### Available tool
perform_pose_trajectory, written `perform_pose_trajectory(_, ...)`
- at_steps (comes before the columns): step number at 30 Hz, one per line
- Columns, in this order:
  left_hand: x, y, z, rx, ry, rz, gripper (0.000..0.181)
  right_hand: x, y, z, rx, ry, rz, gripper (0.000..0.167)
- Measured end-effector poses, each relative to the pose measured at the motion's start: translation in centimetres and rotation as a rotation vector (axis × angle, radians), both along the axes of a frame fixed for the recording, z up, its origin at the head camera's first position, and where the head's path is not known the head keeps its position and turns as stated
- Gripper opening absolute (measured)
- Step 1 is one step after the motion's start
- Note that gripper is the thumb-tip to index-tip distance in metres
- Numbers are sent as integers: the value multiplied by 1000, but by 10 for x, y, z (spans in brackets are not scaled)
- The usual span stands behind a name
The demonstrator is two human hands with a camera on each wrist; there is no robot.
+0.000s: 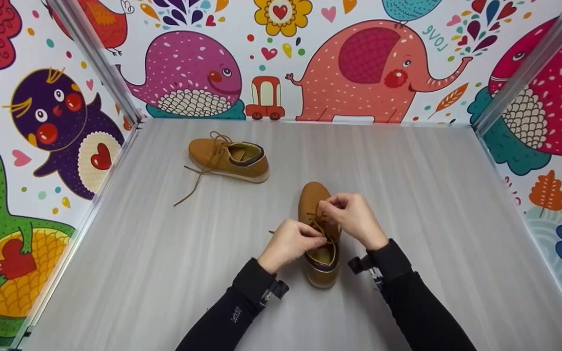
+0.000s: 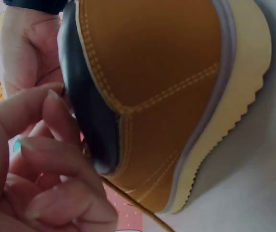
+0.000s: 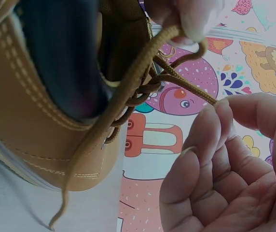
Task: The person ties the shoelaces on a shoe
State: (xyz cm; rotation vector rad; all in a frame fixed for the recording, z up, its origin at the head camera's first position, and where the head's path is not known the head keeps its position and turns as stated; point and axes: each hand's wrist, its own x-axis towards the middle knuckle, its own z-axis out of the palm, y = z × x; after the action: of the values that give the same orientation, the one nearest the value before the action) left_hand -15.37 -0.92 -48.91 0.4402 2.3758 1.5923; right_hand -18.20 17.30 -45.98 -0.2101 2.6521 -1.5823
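Note:
A tan lace-up shoe [image 1: 314, 193] stands on the grey floor, toe pointing away from me. My left hand [image 1: 291, 243] is over its left side by the opening, and thumb and finger pinch a looped part of the brown shoelace [image 3: 143, 67]. From the shoe's right, my right hand [image 1: 357, 220] pinches another stretch of lace, drawn taut in the right wrist view. One loose lace end hangs down the shoe's side there. The left wrist view shows the dark padded collar [image 2: 87, 92] beside my left fingers, which partly hide the lace.
A second tan shoe [image 1: 234, 165] rests farther back on the left, toe to the left, its lace trailing onto the floor [image 1: 154, 253]. Walls printed with cartoon animals, such as an elephant [image 1: 359, 92], bound the floor at the back and sides, with metal posts [image 1: 110, 73] at the corners.

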Motion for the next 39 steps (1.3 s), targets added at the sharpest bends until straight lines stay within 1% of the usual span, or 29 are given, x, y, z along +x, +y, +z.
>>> perform_pose_trajectory(3, -1, -4, 3, -33, 10, -14, 15, 0, 0, 0, 6, 14, 2, 21)
perform_pose_trajectory(5, -3, -9, 6, -42, 6, 7, 19, 0, 0, 0, 3, 22, 16, 20)
perform_pose_trajectory(7, -6, -13, 8, -27, -12, 50, 25, 1, 1, -1, 2, 33, 35, 19)
perform_pose_trajectory(9, -10, -16, 10, 20, -40, 102, 31, 2, 0, -1, 5, 41, 53, 17)
perform_pose_trajectory(11, -14, -17, 10, 84, -82, 138, 38, 4, 0, 0, 22, 60, 71, 15)
perform_pose_trajectory(13, -17, -16, 10, 138, -126, 153, 45, 6, 0, 0, 49, 89, 94, 14)
perform_pose_trajectory(16, -20, -13, 8, 199, -184, 150, 52, 10, -1, 1, 95, 142, 131, 12)
perform_pose_trajectory(18, -21, -11, 8, 234, -217, 147, 50, 12, -1, 1, 121, 179, 159, 12)
perform_pose_trajectory(19, -21, -10, 8, 251, -233, 146, 46, 14, -1, 1, 130, 196, 170, 12)
perform_pose_trajectory(20, -22, -10, 8, 265, -249, 147, 40, 15, -1, 0, 138, 208, 175, 11)
perform_pose_trajectory(21, -21, -9, 11, 277, -266, 152, 34, 16, -1, 0, 139, 218, 178, 11)
perform_pose_trajectory(23, -22, -9, 11, 291, -290, 158, 24, 19, 0, 0, 154, 233, 164, 10)
perform_pose_trajectory(26, -23, -10, 11, 288, -295, 167, 19, 24, -1, -2, 178, 247, 114, 8)
perform_pose_trajectory(29, -24, -12, 7, 268, -269, 171, 17, 31, -5, -6, 244, 274, 88, 9)
perform_pose_trajectory(36, -23, -13, 3, 205, -223, 198, 12, 38, -15, -19, 457, 327, 116, 10)
perform_pose_trajectory(39, -22, -12, 1, 196, -214, 205, 10, 39, -15, -21, 502, 346, 124, 8)
